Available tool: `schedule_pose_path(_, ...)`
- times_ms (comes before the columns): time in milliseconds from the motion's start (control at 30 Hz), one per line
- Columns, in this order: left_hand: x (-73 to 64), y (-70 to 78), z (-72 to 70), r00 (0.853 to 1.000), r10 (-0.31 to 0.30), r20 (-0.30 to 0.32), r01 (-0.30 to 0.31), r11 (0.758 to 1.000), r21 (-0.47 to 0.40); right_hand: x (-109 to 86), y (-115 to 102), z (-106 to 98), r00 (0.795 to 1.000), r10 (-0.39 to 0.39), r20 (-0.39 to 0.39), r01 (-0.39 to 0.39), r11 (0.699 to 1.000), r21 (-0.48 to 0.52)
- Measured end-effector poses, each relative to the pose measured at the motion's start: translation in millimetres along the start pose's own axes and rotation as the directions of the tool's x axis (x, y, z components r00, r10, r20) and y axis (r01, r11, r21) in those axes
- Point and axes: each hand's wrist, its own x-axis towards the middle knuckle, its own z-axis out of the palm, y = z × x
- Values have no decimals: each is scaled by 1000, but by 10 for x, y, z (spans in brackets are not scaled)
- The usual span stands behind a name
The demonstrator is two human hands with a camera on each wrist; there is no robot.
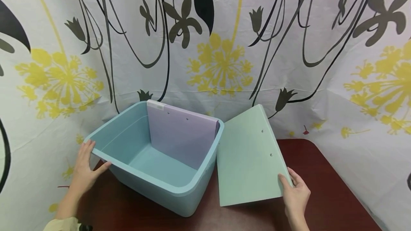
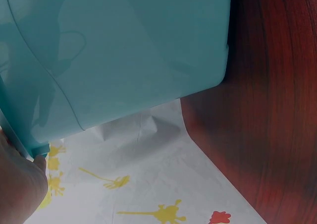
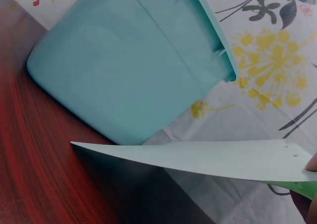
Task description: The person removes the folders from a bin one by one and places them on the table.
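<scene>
My left hand holds the near-left corner of a light blue plastic bin, fingers and thumb spread along its rim. In the left wrist view, the thumb lies right at the rim's lip. Inside the bin, a purple file folder stands upright against the back wall. To the bin's right, my right hand pinches the lower right edge of a pale green file folder, thumb on its face. That folder is tilted, its upper left part beside the bin. In the right wrist view it shows nearly edge-on.
Bin and folder are over a dark red-brown wooden table. A white cloth with flower prints hangs close behind the table and along its sides. The table's right edge runs diagonally beyond my right hand.
</scene>
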Motion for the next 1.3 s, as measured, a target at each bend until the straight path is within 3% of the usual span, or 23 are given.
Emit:
schedule_pose_path(267,5,8,11,1000,-2,3,2,1000,10,-43,-11,-2,999,37,21,-35,994,-104)
schedule_pose_path(533,9,2,26,1000,-1,2,1,1000,16,-31,29,-88,987,78,140,-38,962,-271)
schedule_pose_path(733,8,-2,25,1000,1,-2,-1,1000,16,-41,49,-140,971,124,207,-58,952,-299)
schedule_pose_path(833,9,1,25,1000,-1,0,1,1000,21,-102,-103,-181,961,145,236,-66,947,-315)
schedule_pose_path(1067,0,-10,18,1000,-3,-1,3,1000,12,-399,-771,-318,925,150,349,-7,926,-378)
schedule_pose_path(1133,0,-13,17,1000,-2,-2,2,1000,8,-434,-833,-334,929,143,342,15,907,-421)
schedule_pose_path(1300,3,9,13,1000,0,5,0,1000,4,-410,-834,-370,915,154,374,43,883,-468)
